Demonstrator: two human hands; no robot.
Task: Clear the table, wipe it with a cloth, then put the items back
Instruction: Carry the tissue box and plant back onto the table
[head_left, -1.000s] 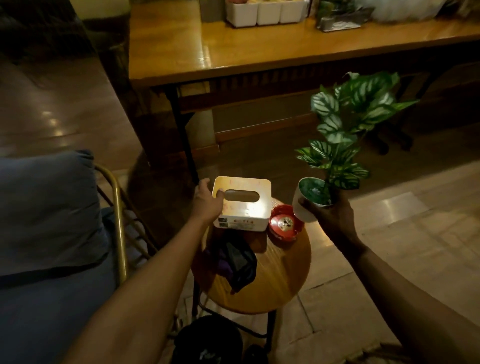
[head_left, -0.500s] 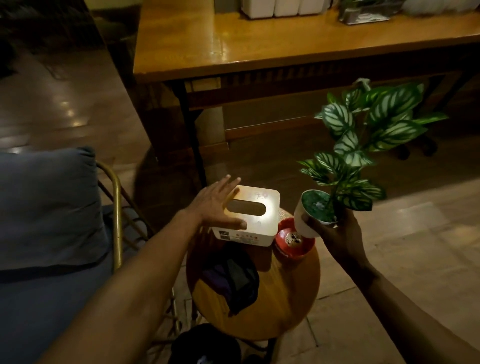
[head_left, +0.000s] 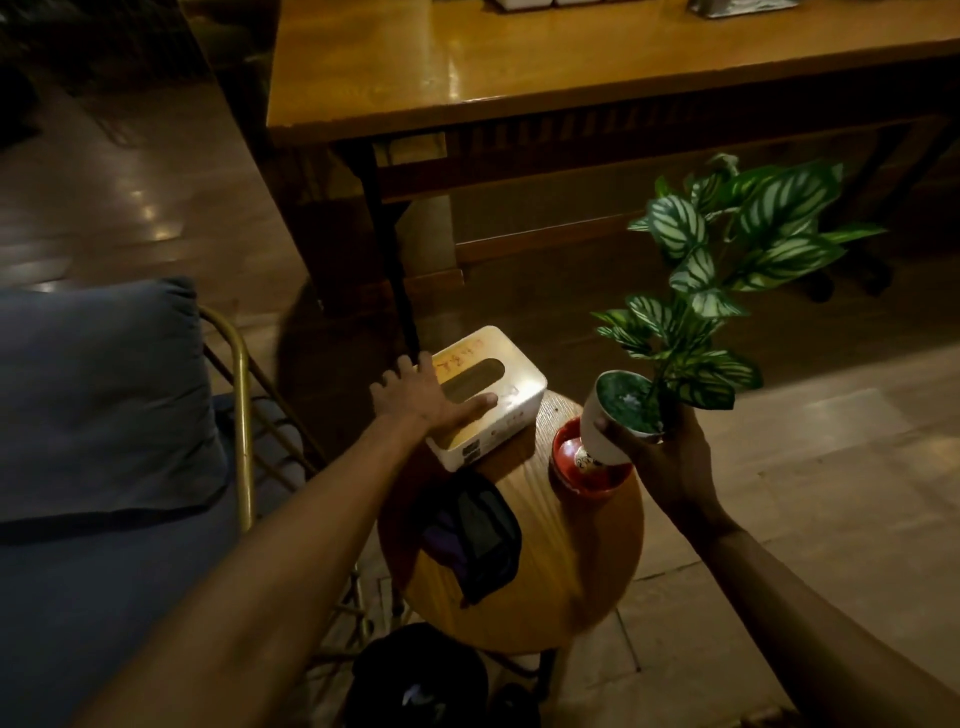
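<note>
A small round wooden table (head_left: 571, 571) stands below me. At its far left edge sits a white tissue box (head_left: 511, 395); my left hand (head_left: 421, 400) lies over the box's left end, fingers curled over the far edge and thumb across the top. My right hand (head_left: 670, 457) holds a white pot (head_left: 605, 441) with a striped green plant (head_left: 727, 249), tilted, in the air above the table's right side. Under the pot a red bowl (head_left: 582, 480) rests on the table. A dark crumpled cloth (head_left: 478, 535) lies at the table's middle left.
A large wooden table (head_left: 571, 62) stands beyond, its black leg (head_left: 389, 249) just behind the tissue box. A blue cushioned chair (head_left: 93, 395) with a brass frame (head_left: 241, 415) is at my left. A black object (head_left: 421, 675) lies on the tiled floor under the round table.
My left hand left the box's side, spread over its top, and now wraps its left end; the box sits turned at an angle. The pot in my right hand has come slightly lower.
</note>
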